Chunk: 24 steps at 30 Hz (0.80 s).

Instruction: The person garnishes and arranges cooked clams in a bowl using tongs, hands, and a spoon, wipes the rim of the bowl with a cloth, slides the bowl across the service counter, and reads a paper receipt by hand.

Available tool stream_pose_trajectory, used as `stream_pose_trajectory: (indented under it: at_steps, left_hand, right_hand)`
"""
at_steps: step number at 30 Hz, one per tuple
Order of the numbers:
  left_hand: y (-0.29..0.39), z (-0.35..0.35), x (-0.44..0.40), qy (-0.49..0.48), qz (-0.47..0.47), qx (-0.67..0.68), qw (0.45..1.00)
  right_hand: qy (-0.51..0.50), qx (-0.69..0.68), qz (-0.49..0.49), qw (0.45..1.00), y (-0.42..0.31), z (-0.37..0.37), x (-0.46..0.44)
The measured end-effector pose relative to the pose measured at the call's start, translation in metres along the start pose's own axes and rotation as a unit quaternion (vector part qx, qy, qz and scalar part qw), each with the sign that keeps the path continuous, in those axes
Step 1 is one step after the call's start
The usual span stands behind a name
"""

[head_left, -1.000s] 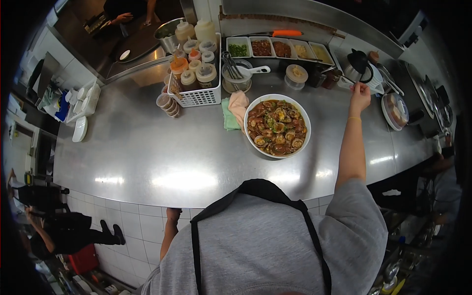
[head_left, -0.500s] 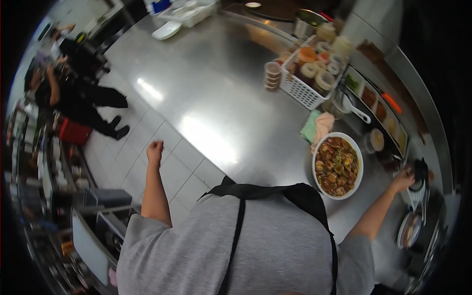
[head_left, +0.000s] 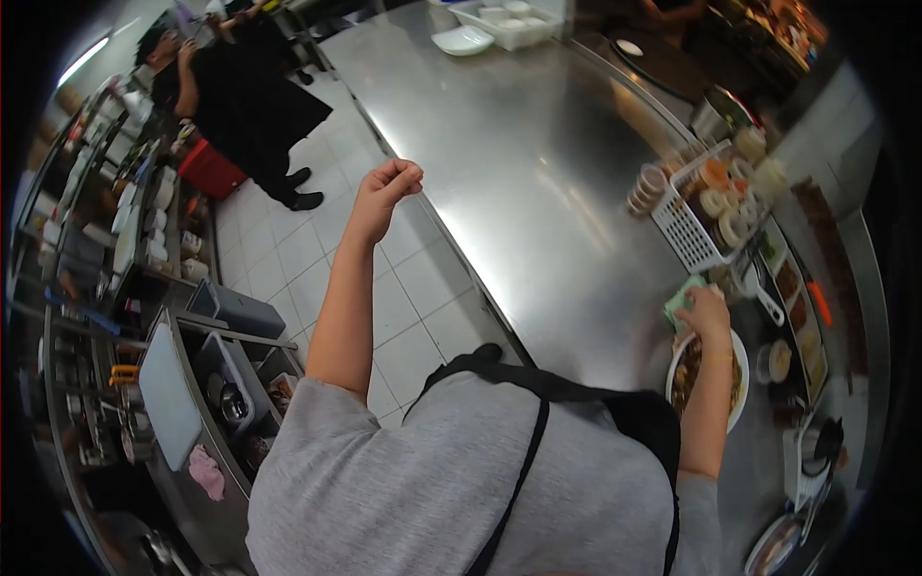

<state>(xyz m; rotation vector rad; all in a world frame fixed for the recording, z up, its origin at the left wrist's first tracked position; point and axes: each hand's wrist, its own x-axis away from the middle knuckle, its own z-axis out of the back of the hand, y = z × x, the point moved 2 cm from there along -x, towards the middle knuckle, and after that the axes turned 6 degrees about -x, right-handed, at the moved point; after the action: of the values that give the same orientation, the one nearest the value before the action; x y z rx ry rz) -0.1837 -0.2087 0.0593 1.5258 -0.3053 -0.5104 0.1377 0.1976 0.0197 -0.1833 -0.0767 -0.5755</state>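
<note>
My left hand [head_left: 387, 200] is raised over the floor beside the steel table, its fingers curled into a loose fist with nothing visible in it. At the table's near right, my right hand [head_left: 706, 313] has its fingers closed on a green cloth [head_left: 681, 300]. A peach cloth by it is mostly hidden under that hand. Directly below my right wrist stands a white bowl [head_left: 739, 407] of saucy brown food [head_left: 690, 372]; my forearm covers part of it.
The steel table [head_left: 538, 182] stretches ahead. On its right stand a white basket [head_left: 688, 235] of sauce bottles, stacked small tubs [head_left: 647, 189] and a tray of ingredients [head_left: 812, 326]. A white dish [head_left: 463, 40] lies far off. A person in black [head_left: 240, 106] stands at left.
My right hand has left the utensils at the far right and come to the cloth beside the bowl. My left hand has risen forward, still closed. The view has turned left.
</note>
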Motion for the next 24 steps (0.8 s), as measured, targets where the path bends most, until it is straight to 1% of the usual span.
stream_pose_trajectory:
  at_steps: [1, 2, 3, 4, 5, 6, 7, 8, 9, 11, 12, 14, 15, 17, 18, 20, 21, 22, 24]
  left_hand:
    - [0.004, 0.020, -0.008, 0.042, -0.033, 0.009, 0.999]
    - [0.008, 0.042, -0.015, 0.086, -0.063, 0.018, 0.994]
    - [0.015, 0.072, -0.026, 0.146, -0.084, 0.085, 0.982]
    - [0.024, 0.106, -0.033, 0.186, -0.094, 0.195, 0.958]
    - [0.022, 0.147, -0.040, 0.211, -0.123, 0.280, 0.928]
    - [0.026, 0.177, -0.042, 0.295, -0.109, 0.334, 0.889]
    - [0.027, 0.202, -0.043, 0.323, -0.098, 0.336, 0.879]
    - [0.028, 0.223, -0.040, 0.350, -0.088, 0.339, 0.869]
    - [0.033, 0.234, -0.035, 0.348, -0.096, 0.339, 0.869]
    - [0.045, 0.246, -0.026, 0.341, -0.120, 0.340, 0.868]
    - [0.049, 0.250, -0.022, 0.333, -0.134, 0.340, 0.869]
    - [0.053, 0.261, -0.019, 0.332, -0.149, 0.350, 0.863]
    - [0.057, 0.265, -0.016, 0.339, -0.154, 0.352, 0.859]
    - [0.065, 0.266, -0.015, 0.331, -0.172, 0.355, 0.857]
    - [0.069, 0.268, -0.015, 0.334, -0.174, 0.355, 0.855]
    - [0.077, 0.269, -0.017, 0.332, -0.183, 0.349, 0.857]
    - [0.079, 0.274, -0.019, 0.334, -0.185, 0.343, 0.858]
    - [0.080, 0.278, -0.020, 0.330, -0.186, 0.342, 0.860]
    - [0.086, 0.290, -0.023, 0.328, -0.194, 0.353, 0.855]
  right_hand:
    - [0.010, -0.024, 0.017, 1.000, 0.013, -0.012, -0.011]
    - [0.008, 0.013, 0.040, 0.999, 0.018, -0.019, -0.015]
    - [0.007, 0.051, 0.065, 0.997, 0.022, -0.023, -0.020]
    - [-0.025, 0.046, 0.043, 0.998, 0.028, -0.027, -0.027]
    - [-0.057, 0.041, 0.021, 0.997, 0.032, -0.032, -0.033]
    - [-0.070, 0.053, 0.028, 0.996, 0.035, -0.036, -0.036]
    - [-0.081, 0.067, 0.033, 0.994, 0.038, -0.039, -0.040]
    - [-0.084, 0.031, 0.043, 0.995, 0.037, -0.042, -0.044]
    - [-0.087, -0.006, 0.051, 0.995, 0.036, -0.045, -0.048]
    - [-0.090, -0.076, 0.124, 0.985, 0.008, -0.033, -0.049]
    - [-0.090, -0.098, 0.120, 0.984, -0.004, -0.036, -0.053]
    - [-0.061, -0.111, 0.170, 0.977, -0.044, -0.038, -0.059]
    - [-0.061, -0.105, 0.179, 0.976, -0.066, -0.041, -0.060]
    - [0.036, -0.135, 0.236, 0.962, -0.109, -0.043, -0.056]
    - [0.036, -0.133, 0.240, 0.961, -0.128, -0.043, -0.052]
    - [0.056, -0.231, 0.252, 0.938, -0.158, -0.044, -0.044]
    - [0.020, -0.283, 0.227, 0.932, -0.164, -0.045, -0.042]
    - [0.022, -0.285, 0.225, 0.931, -0.164, -0.047, -0.042]
    - [-0.013, -0.442, 0.136, 0.887, -0.156, -0.056, -0.043]
